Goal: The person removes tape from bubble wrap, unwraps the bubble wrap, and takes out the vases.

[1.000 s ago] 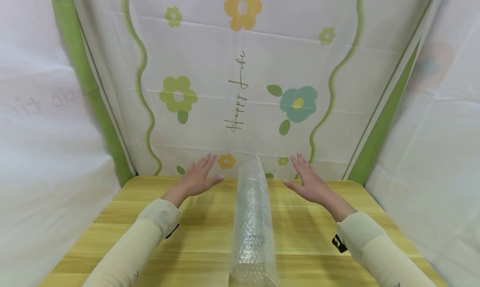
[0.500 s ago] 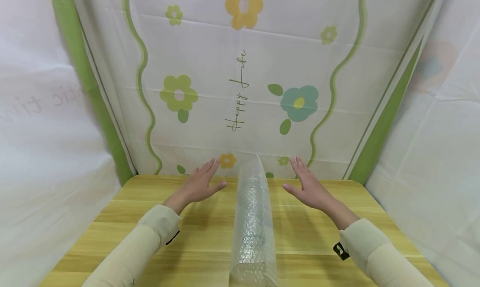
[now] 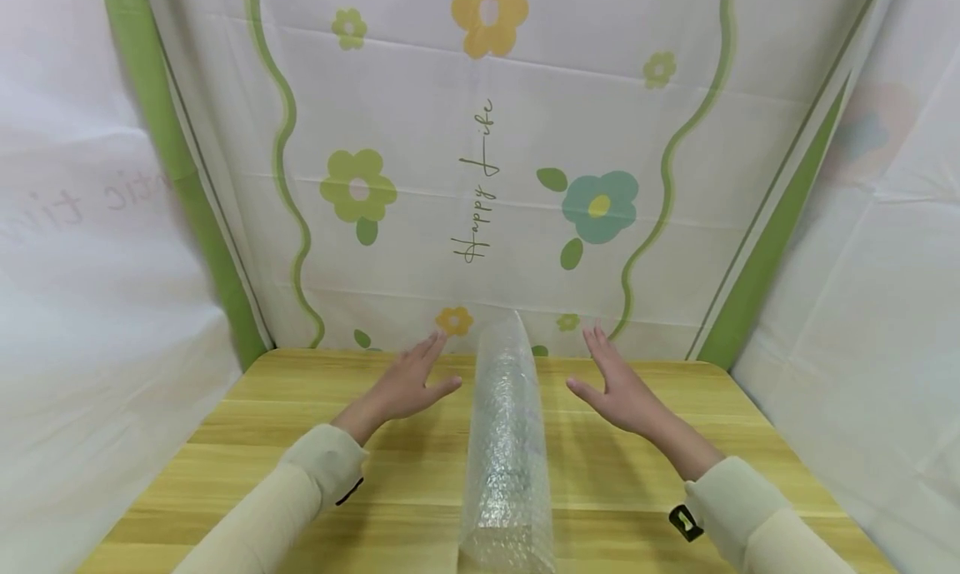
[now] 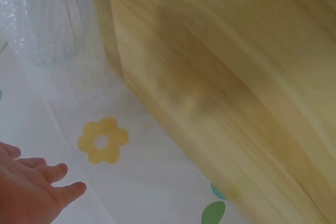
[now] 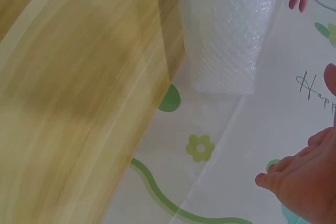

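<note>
White fabric walls (image 3: pixel 420 124) (flowers (image 3: pixel 598 206), green wavy lines (image 3: pixel 666 174)) behind and beside a wood-grain table (image 3: pixel 405 466)

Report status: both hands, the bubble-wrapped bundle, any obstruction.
Left hand open, apart from bundle. Right hand open, also apart. Bubble-wrapped bundle between them. No obstruction visible between either hand and bundle.

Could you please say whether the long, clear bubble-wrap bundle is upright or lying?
Lying: the clear bubble-wrap bundle stretches away lengthwise along the yellow wooden table.

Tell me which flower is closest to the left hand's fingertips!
The small orange flower, low on the cloth, just above the left hand in the head view. The other orange flower is bigger and higher; the rest sit farther off.
</note>
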Available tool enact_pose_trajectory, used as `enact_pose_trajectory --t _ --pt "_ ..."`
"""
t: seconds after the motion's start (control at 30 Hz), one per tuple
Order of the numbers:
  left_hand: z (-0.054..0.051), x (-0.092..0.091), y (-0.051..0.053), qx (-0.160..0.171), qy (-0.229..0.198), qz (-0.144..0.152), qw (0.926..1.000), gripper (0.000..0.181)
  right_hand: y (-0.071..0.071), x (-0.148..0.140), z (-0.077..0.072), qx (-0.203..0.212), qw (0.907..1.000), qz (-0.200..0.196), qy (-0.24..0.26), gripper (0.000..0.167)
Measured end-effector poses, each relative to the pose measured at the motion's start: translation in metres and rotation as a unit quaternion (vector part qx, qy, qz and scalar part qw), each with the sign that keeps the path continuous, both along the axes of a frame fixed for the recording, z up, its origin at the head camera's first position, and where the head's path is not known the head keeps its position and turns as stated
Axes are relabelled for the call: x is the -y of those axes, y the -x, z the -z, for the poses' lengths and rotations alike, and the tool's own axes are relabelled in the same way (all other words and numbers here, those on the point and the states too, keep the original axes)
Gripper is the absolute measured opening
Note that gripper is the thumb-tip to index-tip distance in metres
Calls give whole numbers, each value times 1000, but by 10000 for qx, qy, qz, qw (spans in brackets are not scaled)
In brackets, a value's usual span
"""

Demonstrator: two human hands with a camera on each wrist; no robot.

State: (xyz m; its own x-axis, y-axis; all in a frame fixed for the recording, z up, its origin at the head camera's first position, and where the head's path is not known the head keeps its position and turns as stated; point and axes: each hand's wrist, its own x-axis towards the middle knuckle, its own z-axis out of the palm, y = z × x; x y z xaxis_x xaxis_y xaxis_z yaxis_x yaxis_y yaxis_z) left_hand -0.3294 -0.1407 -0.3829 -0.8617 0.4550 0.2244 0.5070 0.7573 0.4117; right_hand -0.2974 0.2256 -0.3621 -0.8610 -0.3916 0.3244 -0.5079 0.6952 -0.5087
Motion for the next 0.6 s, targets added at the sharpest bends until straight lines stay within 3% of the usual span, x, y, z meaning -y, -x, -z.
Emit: enact_pose_trajectory --t 0.6 --pt "16 -18 -12 608 -829 131 9946 85 -17 10 18 275 9990 69 345 87"
